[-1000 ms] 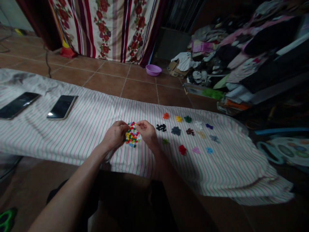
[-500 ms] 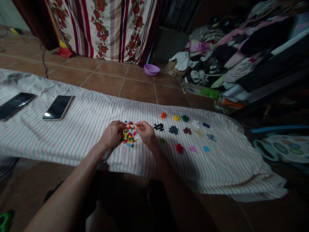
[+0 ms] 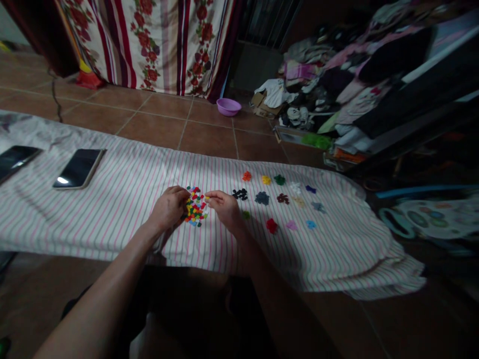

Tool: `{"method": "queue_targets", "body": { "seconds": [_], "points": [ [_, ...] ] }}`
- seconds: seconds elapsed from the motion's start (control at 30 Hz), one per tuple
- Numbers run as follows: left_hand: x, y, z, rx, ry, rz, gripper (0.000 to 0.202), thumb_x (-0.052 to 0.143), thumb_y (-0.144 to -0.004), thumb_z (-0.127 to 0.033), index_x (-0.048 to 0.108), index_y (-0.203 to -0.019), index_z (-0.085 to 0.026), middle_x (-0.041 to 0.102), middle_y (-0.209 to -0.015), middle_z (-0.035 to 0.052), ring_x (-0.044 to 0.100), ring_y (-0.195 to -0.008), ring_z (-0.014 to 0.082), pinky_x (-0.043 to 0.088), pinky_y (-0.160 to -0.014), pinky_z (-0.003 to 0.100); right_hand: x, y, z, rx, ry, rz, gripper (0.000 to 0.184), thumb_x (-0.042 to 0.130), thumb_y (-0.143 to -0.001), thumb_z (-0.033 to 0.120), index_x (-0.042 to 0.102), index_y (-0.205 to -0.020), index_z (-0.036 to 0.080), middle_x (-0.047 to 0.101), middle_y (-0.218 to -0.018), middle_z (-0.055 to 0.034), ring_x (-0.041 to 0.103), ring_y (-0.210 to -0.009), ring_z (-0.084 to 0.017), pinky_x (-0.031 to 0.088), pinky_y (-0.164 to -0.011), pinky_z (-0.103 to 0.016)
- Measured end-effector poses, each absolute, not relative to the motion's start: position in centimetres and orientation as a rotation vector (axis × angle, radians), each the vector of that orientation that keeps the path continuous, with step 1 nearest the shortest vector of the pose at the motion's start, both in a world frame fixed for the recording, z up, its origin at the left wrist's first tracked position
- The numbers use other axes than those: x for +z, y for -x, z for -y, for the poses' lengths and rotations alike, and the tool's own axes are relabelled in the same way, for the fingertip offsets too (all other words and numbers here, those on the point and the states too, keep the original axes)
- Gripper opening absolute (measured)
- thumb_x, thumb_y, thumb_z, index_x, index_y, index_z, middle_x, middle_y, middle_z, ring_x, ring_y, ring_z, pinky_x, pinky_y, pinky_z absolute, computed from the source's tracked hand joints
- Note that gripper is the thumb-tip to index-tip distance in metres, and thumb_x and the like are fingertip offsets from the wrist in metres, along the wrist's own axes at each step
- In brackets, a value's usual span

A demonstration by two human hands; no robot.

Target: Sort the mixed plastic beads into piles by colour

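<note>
A mixed pile of small coloured pieces (image 3: 195,209) lies on a striped cloth (image 3: 123,209). At the pile's left edge is my left hand (image 3: 170,207), its fingers curled together; whatever they hold is hidden. My right hand (image 3: 223,207) is just right of the pile, thumb and fingertips pinching a small yellow piece (image 3: 207,198). Right of that hand, pieces are grouped by colour, among them black pieces (image 3: 240,194), grey pieces (image 3: 262,198), red pieces (image 3: 271,226), yellow pieces (image 3: 266,180) and orange pieces (image 3: 246,176).
Two phones, one dark phone (image 3: 15,160) and one in a light case (image 3: 79,168), lie on the cloth at left. Beyond the cloth, a purple basin (image 3: 228,106) stands on the tiled floor. Heaped clothes (image 3: 277,93) fill the back right.
My right hand has drawn slightly away from the pile, with the yellow piece now showing more plainly between its fingertips. My left hand stays by the pile. The whole view has shifted a little.
</note>
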State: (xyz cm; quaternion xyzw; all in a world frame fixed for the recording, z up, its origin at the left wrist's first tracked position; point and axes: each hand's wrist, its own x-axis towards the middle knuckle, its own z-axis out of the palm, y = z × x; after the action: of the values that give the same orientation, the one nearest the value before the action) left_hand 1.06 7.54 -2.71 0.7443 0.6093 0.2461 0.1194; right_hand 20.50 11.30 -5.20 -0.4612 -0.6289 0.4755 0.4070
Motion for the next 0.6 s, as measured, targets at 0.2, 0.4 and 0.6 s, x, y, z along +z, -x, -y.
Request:
{"method": "queue_targets", "body": {
  "seconds": [0.2, 0.4, 0.6],
  "points": [
    [-2.4, -1.2, -7.5, 0.690, -2.189, -1.776, 0.034, 0.040, -0.081, -0.012, 0.070, -0.096, -0.018, 0.070, -0.104, 0.0101, 0.061, -0.097, 0.0229, 0.051, -0.089, 0.038, -5.2, -22.4, -11.2, 1.120, 1.214, 1.586, 0.016, 0.061, -0.078, 0.029, 0.069, -0.090, 0.021, 0.073, -0.081, -0.0017, 0.071, -0.078, -0.016, 0.057, -0.072, -0.029],
    [-2.9, -1.0, -7.5, 0.723, -2.201, -1.756, 0.033, 0.041, -0.080, -0.014, 0.070, -0.095, -0.019, 0.070, -0.103, 0.0101, 0.062, -0.096, 0.0229, 0.050, -0.088, 0.039, -4.0, -25.3, -10.9, 1.034, 1.263, 1.572, 0.017, 0.061, -0.078, 0.032, 0.068, -0.089, 0.021, 0.072, -0.078, -0.0016, 0.070, -0.075, -0.016, 0.056, -0.072, -0.029],
    [-3.0, -0.9, -7.7, 0.701, -2.217, -1.791, 0.032, 0.041, -0.081, -0.018, 0.071, -0.092, -0.020, 0.071, -0.101, 0.0092, 0.063, -0.095, 0.0225, 0.051, -0.087, 0.037, -3.6, -28.9, -11.2, 1.002, 1.294, 1.391, 0.023, 0.065, -0.069, 0.036, 0.067, -0.085, 0.020, 0.072, -0.079, -0.0021, 0.069, -0.077, -0.017, 0.057, -0.075, -0.031]
  ]
}}
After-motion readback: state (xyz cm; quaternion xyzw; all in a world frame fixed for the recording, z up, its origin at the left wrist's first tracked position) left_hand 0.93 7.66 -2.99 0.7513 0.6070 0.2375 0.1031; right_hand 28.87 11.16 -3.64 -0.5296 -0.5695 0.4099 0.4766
